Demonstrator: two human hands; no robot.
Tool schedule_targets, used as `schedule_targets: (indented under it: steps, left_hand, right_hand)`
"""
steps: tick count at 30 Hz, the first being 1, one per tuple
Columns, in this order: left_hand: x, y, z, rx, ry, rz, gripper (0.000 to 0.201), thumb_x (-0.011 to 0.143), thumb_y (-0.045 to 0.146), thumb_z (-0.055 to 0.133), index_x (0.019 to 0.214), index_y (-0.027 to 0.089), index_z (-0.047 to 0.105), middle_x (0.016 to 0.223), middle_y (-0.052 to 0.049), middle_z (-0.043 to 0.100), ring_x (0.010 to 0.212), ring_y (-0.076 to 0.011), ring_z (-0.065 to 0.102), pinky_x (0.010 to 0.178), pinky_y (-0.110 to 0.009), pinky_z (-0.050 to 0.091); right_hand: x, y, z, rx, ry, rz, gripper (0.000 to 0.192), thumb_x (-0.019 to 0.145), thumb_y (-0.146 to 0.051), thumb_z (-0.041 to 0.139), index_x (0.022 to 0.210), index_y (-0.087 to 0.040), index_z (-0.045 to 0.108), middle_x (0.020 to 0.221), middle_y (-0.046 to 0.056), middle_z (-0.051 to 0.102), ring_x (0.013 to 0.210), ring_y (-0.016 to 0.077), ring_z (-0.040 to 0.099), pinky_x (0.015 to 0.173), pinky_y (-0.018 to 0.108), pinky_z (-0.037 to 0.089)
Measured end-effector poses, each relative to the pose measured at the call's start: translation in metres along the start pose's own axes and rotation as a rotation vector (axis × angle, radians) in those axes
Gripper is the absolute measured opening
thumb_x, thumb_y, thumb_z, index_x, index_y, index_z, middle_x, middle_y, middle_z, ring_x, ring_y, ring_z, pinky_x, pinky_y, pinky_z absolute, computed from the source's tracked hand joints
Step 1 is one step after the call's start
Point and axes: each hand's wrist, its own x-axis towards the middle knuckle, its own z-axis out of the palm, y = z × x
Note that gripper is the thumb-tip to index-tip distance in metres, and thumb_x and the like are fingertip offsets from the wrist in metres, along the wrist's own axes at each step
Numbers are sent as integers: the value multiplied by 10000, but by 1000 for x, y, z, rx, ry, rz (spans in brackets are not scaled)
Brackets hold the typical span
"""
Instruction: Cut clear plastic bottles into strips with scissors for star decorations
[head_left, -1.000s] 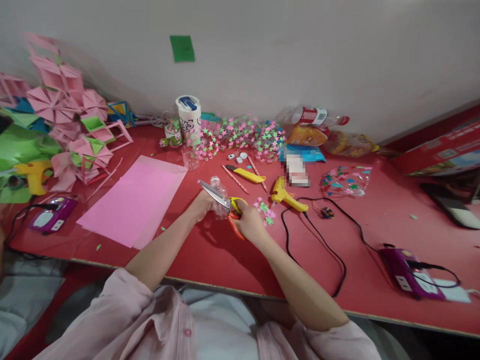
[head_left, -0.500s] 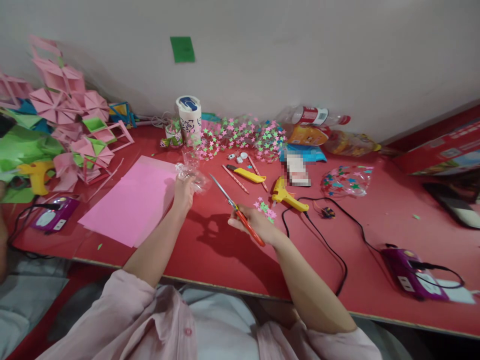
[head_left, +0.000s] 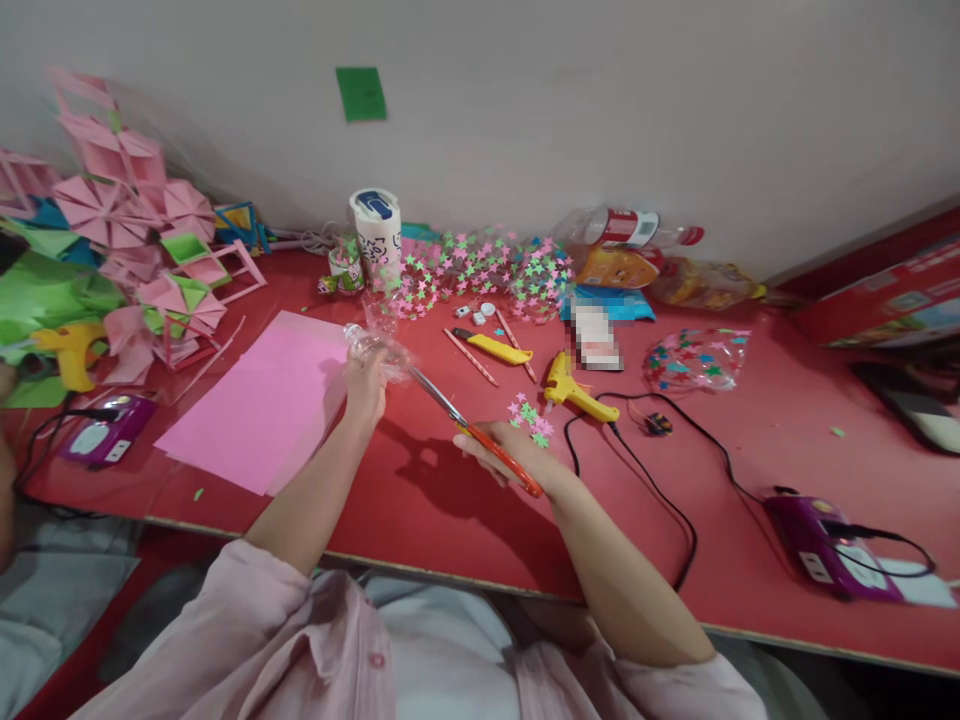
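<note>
L hand [head_left: 365, 385]: gripping clear plastic bottle piece [head_left: 377, 350] above pink paper [head_left: 262, 405] edge | R hand [head_left: 504, 455]: closed on scissors [head_left: 465, 430], tips at piece | likely light, thin, crushable, slippery; hold by rim

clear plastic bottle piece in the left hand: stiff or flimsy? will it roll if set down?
The clear plastic bottle piece looks thin-walled and crinkled under the left hand, so probably flimsy and light. Its rounded shape suggests it could roll on the red table. Likely slippery too.
</note>
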Motion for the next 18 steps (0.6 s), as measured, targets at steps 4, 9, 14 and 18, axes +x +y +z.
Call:
schedule_targets:
  steps: [4,9,14,18]
  left_hand:
    - [-5,1,3,27,-29,-12,250,643,151,637,844,219,503,751,48,605,646,-88,620,636,-217,518]
    - [-12,2,7,97,-38,-47,288,660,180,634,891,234,471,753,52,590,668,-113,647,669,-253,530]
    - [-14,2,7,111,-58,-56,327,657,208,650,927,238,467,800,45,598,637,-102,633,617,-237,519]
    - [-14,2,6,103,-62,-36,311,665,209,654,923,238,481,813,36,604,621,-108,634,572,-235,514]
  right_hand:
    - [1,-1,5,42,2,-14,507,794,-696,507,726,-195,533,412,-74,416,388,112,443,474,247,339]
    - [2,-5,9,104,-8,-36,497,794,-682,515,721,-191,544,394,-77,418,369,104,432,463,239,336]
    - [2,-6,9,139,4,-26,493,773,-681,542,709,-192,534,409,-78,432,367,105,450,465,243,354]
    - [2,-7,8,147,5,-44,481,781,-668,546,715,-192,531,403,-78,435,370,108,458,476,245,363]
